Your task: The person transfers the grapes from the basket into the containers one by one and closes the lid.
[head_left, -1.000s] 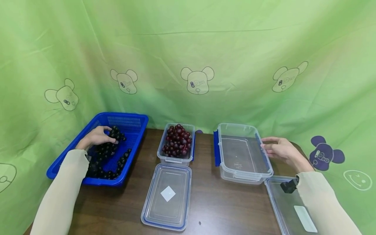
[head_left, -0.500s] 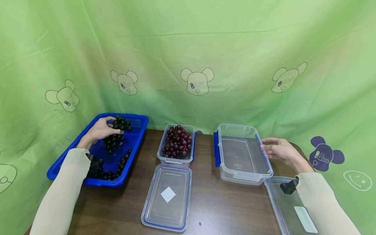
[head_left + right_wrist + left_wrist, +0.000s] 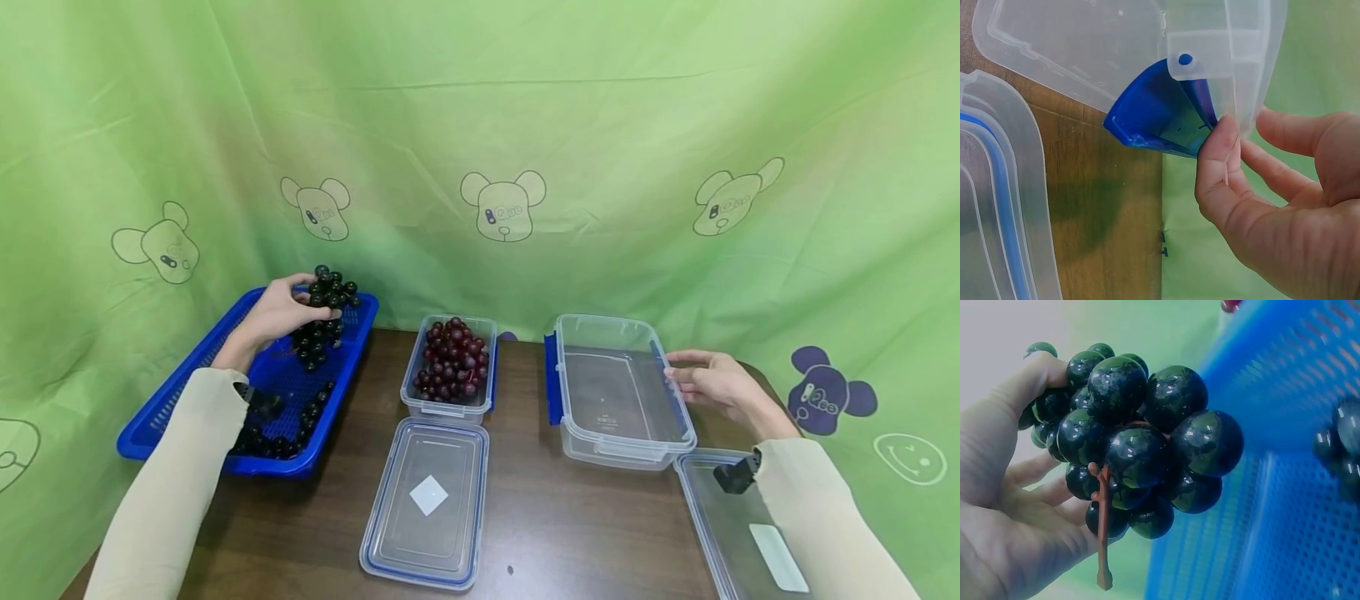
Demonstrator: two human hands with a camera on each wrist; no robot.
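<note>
My left hand (image 3: 281, 315) grips a bunch of black grapes (image 3: 331, 290) at the back of a blue basket (image 3: 246, 312), its thumb and fingers round the cluster. Close up in the left wrist view, the dark round grapes (image 3: 1138, 453) show a brown stem hanging down. On the far right, my right hand (image 3: 716, 382) holds the right side of a clear plastic container (image 3: 618, 392) with a blue latch. In the right wrist view, the fingers (image 3: 1217, 156) touch the blue latch (image 3: 1160, 115) and the container's corner. Only the container's bottom shows inside it.
More black grapes (image 3: 309, 417) lie in the basket. A smaller clear container of red grapes (image 3: 453, 358) stands mid-table, with a clear lid (image 3: 427, 508) in front. Another lid (image 3: 716, 508) lies under the right forearm. A green curtain (image 3: 502, 125) hangs behind.
My left hand has lifted the bunch of black grapes up and to the right, from among the others toward the basket's back rim. The right hand has stayed at the container.
</note>
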